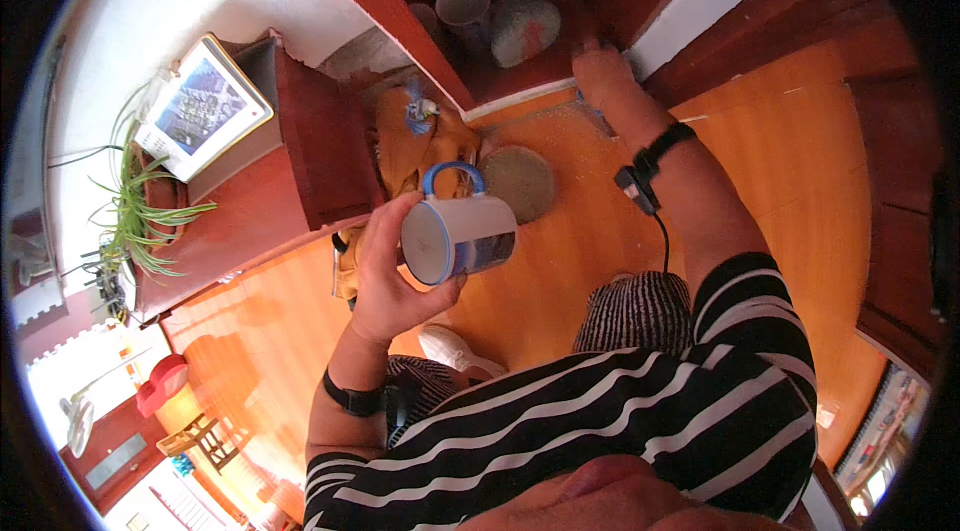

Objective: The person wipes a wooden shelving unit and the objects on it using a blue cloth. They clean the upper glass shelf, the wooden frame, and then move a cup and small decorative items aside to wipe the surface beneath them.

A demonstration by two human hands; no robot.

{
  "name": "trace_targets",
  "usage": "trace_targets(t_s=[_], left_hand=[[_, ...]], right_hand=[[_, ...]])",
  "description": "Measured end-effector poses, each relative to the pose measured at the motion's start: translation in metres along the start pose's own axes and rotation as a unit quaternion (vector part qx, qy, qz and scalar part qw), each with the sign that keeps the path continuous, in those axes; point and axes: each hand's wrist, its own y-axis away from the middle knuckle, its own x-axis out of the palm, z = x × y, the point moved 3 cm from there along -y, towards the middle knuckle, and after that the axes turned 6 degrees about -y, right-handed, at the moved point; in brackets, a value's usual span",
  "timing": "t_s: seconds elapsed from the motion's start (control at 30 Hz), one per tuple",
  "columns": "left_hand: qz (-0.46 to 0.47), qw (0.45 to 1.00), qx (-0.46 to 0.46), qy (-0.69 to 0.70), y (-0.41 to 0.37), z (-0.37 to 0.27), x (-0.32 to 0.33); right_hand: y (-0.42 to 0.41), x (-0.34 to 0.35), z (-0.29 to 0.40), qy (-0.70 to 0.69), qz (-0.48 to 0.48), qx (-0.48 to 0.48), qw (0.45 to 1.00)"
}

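My left hand grips a white ceramic mug around its base end, fingers and thumb on opposite sides. The mug lies tilted on its side in the air; it has a blue handle and a dark picture on its wall. My right hand reaches to the front edge of a dark red cabinet compartment, beside something blue. Its fingers are in shadow, so what they touch is unclear. Inside the compartment stand a cup and a rounded, pale patterned item.
A brown bag and a round, flat-topped object are on the wood floor below the compartment. At left, a red cabinet carries a desk calendar and a potted spider plant. A cable hangs from my right wrist strap.
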Motion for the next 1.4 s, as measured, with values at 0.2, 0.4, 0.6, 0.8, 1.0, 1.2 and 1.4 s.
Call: trace_targets(t_s=[0.2,0.4,0.6,0.8,1.0,1.2,1.4], left_hand=[[0.041,0.998,-0.006,-0.05,0.004,0.014,0.002],[0.044,0.996,-0.026,-0.071,0.006,0.009,-0.001],[0.001,0.998,-0.063,-0.021,0.009,0.011,0.005],[0.016,0.998,-0.06,-0.033,0.009,0.012,0.007],[0.026,0.998,0.001,-0.059,0.005,0.008,0.002],[0.04,0.994,0.03,-0.094,0.005,0.006,0.003],[-0.003,0.997,0.017,-0.069,0.011,0.003,0.005]], right_hand=[[0.017,-0.074,0.0,-0.035,-0.041,0.024,0.998],[-0.098,-0.033,-0.029,-0.088,-0.286,-0.017,0.954],[-0.141,0.025,-0.026,-0.124,-0.211,-0.074,0.967],[-0.119,0.048,-0.022,-0.256,-0.196,-0.001,0.947],[0.008,-0.009,0.008,-0.119,0.103,0.006,0.987],[0.034,-0.004,0.052,-0.214,-0.168,-0.175,0.946],[0.023,-0.015,0.029,-0.084,0.144,0.017,0.986]])
